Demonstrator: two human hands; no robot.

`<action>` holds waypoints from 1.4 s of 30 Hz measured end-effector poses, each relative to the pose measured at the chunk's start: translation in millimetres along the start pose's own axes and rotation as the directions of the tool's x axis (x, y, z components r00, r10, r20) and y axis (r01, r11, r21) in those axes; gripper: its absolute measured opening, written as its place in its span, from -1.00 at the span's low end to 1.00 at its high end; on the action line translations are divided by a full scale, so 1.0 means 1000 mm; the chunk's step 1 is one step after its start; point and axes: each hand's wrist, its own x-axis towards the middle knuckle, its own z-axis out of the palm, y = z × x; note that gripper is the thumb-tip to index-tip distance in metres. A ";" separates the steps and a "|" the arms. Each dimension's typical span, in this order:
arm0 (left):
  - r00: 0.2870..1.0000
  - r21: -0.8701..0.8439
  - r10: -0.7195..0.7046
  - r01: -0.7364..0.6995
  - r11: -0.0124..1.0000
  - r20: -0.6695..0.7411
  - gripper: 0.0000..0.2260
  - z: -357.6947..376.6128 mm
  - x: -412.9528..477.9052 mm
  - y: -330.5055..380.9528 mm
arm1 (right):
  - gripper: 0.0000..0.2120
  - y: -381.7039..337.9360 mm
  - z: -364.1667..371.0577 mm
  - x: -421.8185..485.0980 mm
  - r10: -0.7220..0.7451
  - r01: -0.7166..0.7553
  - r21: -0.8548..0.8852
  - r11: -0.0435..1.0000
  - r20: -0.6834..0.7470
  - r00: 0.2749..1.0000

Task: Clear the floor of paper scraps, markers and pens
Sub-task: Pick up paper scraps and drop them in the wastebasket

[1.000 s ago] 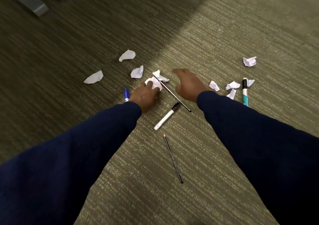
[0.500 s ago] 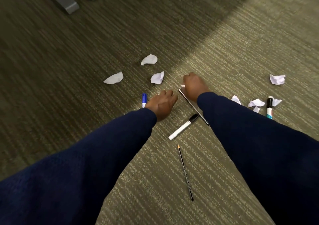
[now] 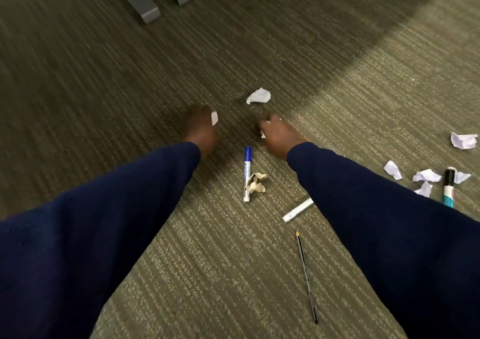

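Both hands are down at the carpet and both look busy; the left hand (image 3: 198, 128) is curled in with a sliver of white paper scrap (image 3: 214, 118) poking out past the knuckles, so it's closed around that; the right hand (image 3: 279, 136) is bunched too, with bits of white paper (image 3: 262, 133) showing at its fingers, though it's blurry enough that I can't say how much is in there.

Going out from the fingertips: the closest loose thing ahead is the white crumpled scrap (image 3: 258, 96), lying just beyond and slightly left of the right hand's fingers, away from the body; the left hand is further off to the side, so I'd bet the right one takes it.

Between the two wrists, back toward the body, lies the blue-capped marker (image 3: 247, 173); its long axis runs nearly straight toward the person, cap at the far end; a tan crumpled wad (image 3: 256, 182) sits touching its right side.

Further back, a white marker (image 3: 298, 210) is half hidden under the right sleeve, and a thin pencil (image 3: 306, 276) points lengthwise toward the person.

Way off right there's a cluster of scraps (image 3: 427, 176), another lone scrap (image 3: 463, 140) and a teal marker (image 3: 448, 186); plenty left, imo.
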 end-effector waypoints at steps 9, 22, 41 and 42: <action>0.983 -0.125 -0.054 0.077 0.989 0.176 -0.42 0.009 0.007 -0.025 | -0.47 -0.006 -0.032 0.029 0.048 -0.012 0.201 0.980 -0.177 0.983; 0.998 -0.160 0.055 -0.048 0.986 0.039 -0.64 0.019 0.003 -0.049 | -0.69 -0.023 -0.028 0.071 0.317 -0.320 0.094 0.943 0.039 0.948; 0.970 -0.521 -0.186 0.240 0.819 0.155 -0.84 -0.036 -0.004 -0.097 | -0.81 -0.103 -0.042 0.076 0.458 -0.349 0.917 0.193 0.230 0.858; 0.954 -0.573 -0.249 0.300 0.762 0.167 -0.87 -0.047 -0.009 -0.114 | -0.83 -0.121 -0.048 0.080 0.436 -0.363 0.923 0.127 0.277 0.856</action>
